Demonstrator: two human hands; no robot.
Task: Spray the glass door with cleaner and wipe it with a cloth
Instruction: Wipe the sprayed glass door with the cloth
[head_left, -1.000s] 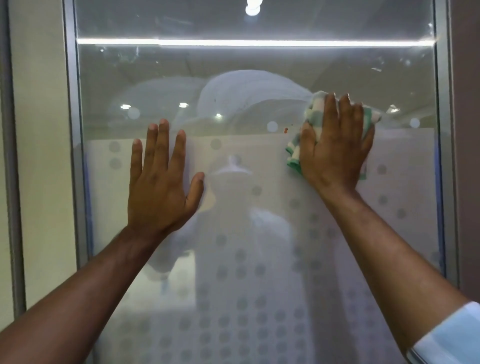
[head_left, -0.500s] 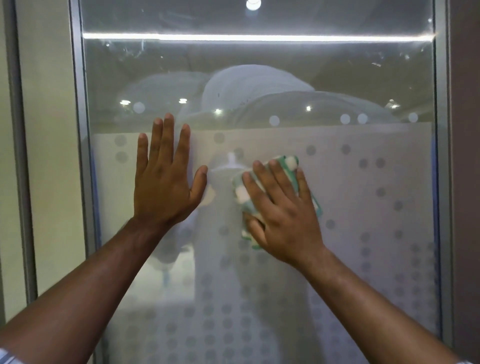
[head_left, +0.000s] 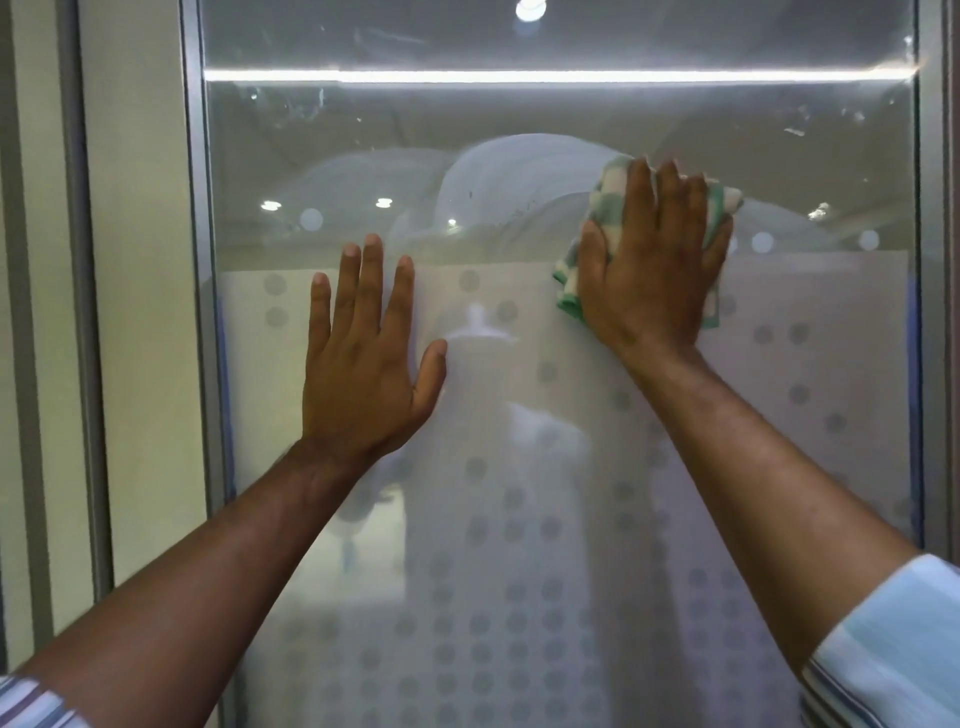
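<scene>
Glass door (head_left: 519, 114) fills the view, upright in a grey frame (head_left: 200, 312), its lower part covered by frosted film (head_left: 519, 571) with rows of dots. The left hand (head_left: 363, 364) lies flat on the pane at the film's upper edge, fingers straight and slightly spread, holding nothing. The right hand (head_left: 649, 275) is higher and to the right, palm and straight fingers pressing a green-and-white checked cloth (head_left: 608, 187) against the glass. The cloth shows above the fingertips and beside the thumb. Curved hazy streaks (head_left: 498, 171) arc across the clear glass left of the cloth. A striped sleeve (head_left: 893, 634) shows at the right forearm.
</scene>
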